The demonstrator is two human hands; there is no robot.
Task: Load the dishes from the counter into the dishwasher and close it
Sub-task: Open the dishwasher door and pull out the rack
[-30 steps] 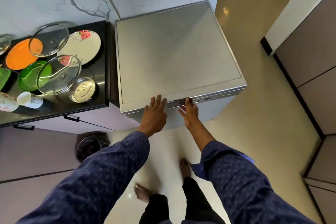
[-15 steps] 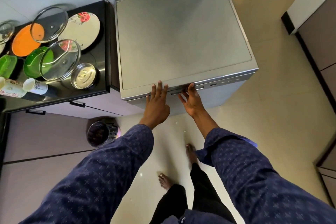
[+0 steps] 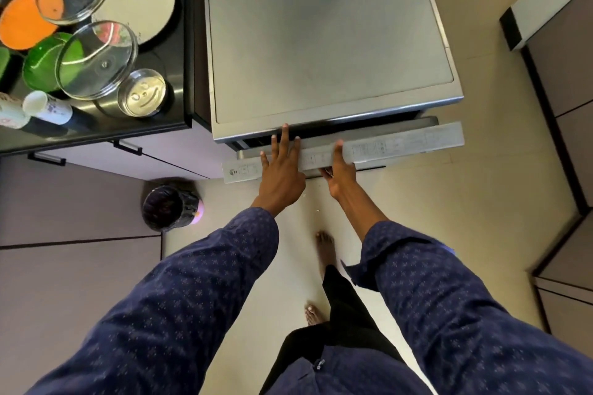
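Now the dishwasher door (image 3: 401, 143) is open a crack beside the counter (image 3: 179, 42). It looks big, stiff and heavy, so the top edge is the best place to hold. The right hand (image 3: 341, 170) grips it there, while the left hand (image 3: 282, 167) lies flat, fingers straight.

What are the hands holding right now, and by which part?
The right hand grips the dishwasher door by its top edge, fingers curled underneath. The left hand rests flat on it, gripping nothing.

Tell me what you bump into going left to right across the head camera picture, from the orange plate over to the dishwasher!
orange plate → green bowl → smiley-face glass bowl → black counter edge → dishwasher, its door a little open, with the left hand then the right hand on it.
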